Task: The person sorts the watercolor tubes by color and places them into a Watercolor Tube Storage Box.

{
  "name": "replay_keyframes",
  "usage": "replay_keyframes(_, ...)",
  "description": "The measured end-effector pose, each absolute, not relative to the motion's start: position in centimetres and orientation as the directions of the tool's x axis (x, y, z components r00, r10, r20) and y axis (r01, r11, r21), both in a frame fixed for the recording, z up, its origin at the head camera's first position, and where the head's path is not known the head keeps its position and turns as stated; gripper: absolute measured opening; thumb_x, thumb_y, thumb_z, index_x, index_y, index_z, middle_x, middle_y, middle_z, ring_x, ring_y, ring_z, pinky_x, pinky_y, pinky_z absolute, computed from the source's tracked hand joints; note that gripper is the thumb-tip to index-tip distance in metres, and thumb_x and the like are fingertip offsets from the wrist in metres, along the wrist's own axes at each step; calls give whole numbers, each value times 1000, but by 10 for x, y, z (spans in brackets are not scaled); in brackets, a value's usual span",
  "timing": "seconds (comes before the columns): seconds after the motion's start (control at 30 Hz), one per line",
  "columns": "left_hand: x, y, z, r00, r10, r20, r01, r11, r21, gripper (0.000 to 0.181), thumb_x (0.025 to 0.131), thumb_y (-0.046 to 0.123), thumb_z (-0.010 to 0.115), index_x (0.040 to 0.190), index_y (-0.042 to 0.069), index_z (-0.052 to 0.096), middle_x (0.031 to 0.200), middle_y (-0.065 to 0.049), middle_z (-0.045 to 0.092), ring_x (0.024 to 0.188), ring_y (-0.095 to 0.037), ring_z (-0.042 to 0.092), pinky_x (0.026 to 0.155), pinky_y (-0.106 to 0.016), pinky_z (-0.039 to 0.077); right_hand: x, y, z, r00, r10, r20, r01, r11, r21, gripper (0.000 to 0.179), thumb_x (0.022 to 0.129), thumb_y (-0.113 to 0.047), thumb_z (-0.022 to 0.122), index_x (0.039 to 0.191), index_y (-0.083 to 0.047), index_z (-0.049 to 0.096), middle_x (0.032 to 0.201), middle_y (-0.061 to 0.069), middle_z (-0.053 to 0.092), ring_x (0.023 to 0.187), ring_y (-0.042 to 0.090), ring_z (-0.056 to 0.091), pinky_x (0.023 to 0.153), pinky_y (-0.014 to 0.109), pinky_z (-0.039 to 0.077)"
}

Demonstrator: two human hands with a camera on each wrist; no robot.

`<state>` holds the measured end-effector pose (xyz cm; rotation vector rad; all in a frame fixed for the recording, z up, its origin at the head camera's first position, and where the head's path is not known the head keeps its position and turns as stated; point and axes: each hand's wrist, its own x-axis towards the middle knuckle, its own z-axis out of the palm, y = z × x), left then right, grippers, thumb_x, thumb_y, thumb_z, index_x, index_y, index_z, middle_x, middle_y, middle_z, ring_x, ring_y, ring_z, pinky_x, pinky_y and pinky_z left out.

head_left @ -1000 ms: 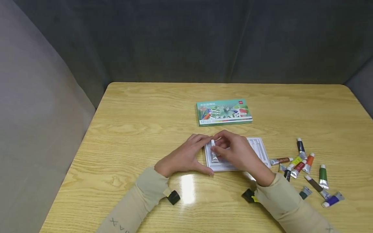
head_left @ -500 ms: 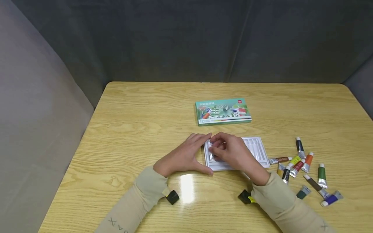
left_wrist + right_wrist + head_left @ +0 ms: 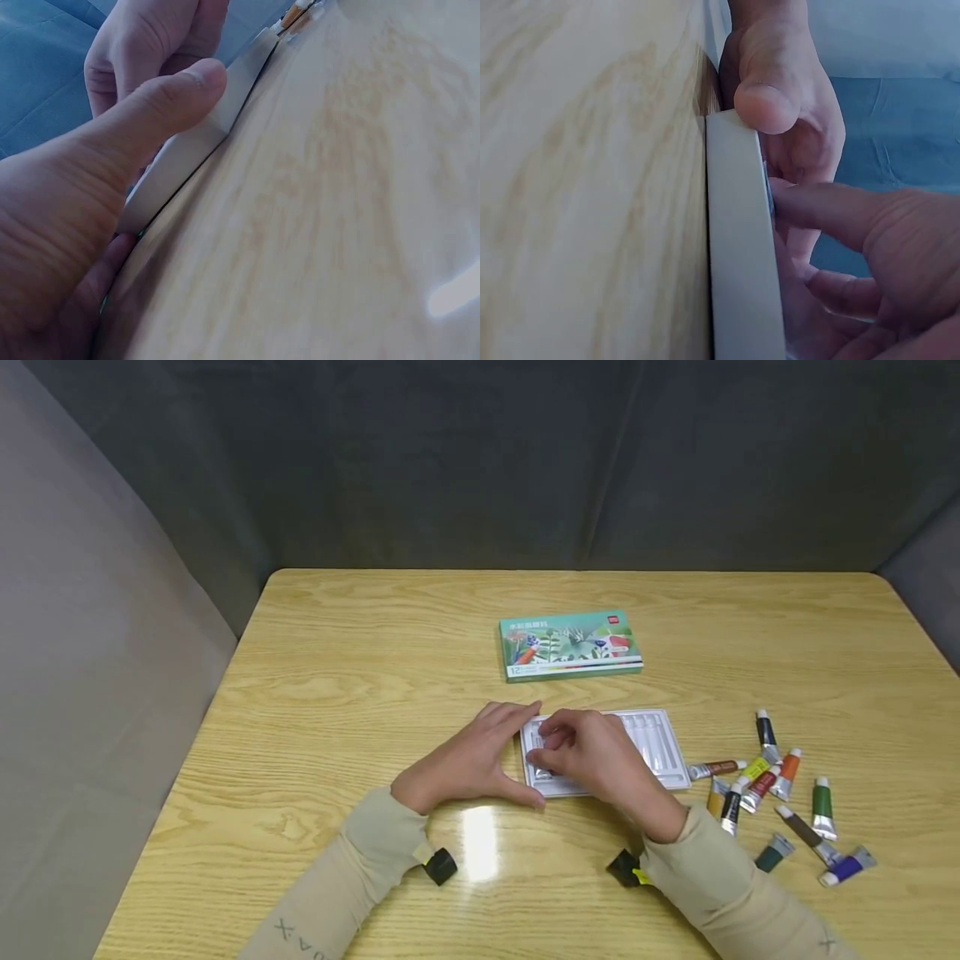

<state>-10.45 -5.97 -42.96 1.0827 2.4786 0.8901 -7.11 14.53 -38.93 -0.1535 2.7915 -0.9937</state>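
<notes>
The left hand (image 3: 472,764) rested against a white rectangular plastic tray (image 3: 666,775), while the right hand (image 3: 596,756) curled its fingers onto a small silver tube (image 3: 542,772) at the tray's left end. Behind lay a green, flower-printed flat box (image 3: 572,647); multicoloured metallic tubes (image 3: 761,787) lay scattered rightward.

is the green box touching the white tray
Apart: the head view shows a strip of bare table between the green box and the white tray.

I look forward and down over the bench (image 3: 337,693) from the head; both wrist views sit low, close, sharing the tray (image 3: 742,240).
</notes>
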Motion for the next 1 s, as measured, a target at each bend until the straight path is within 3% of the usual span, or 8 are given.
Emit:
replay_keyframes(0.27,-104,-60,-431,-677,736,-20,550,523,651,123,73,64,86,167,15,23,162,2,41,149,-16,36,125,-41,38,-73,145,-390,-973,-143,-179,5,768,-640,36,81,-22,85,108,-7,68,80,-1,72,67,9,59,66,27,46)
replay_keyframes(0.43,-103,-60,-430,-676,737,-27,550,528,647,123,74,65,86,167,16,22,163,2,40,150,-16,35,125,-41,37,-73,145,-392,-978,-123,-171,16,766,-642,32,80,-20,79,107,-9,66,80,-1,72,68,10,59,68,27,46)
replay_keyframes(0.63,-103,-60,-429,-672,740,-29,553,528,645,124,74,66,85,167,16,21,164,2,40,151,-16,34,126,-41,37,-73,145,-391,-978,-118,-174,26,754,-657,23,89,-26,79,103,-8,74,82,-1,77,66,5,65,69,28,50)
replay_keyframes(1.0,-103,-59,-430,-676,736,-26,556,533,638,123,74,67,84,167,16,22,163,2,40,151,-16,35,125,-42,38,-69,145,-391,-984,-145,-105,-41,755,-654,15,93,-20,78,99,-7,82,70,-4,76,61,2,66,62,23,49)
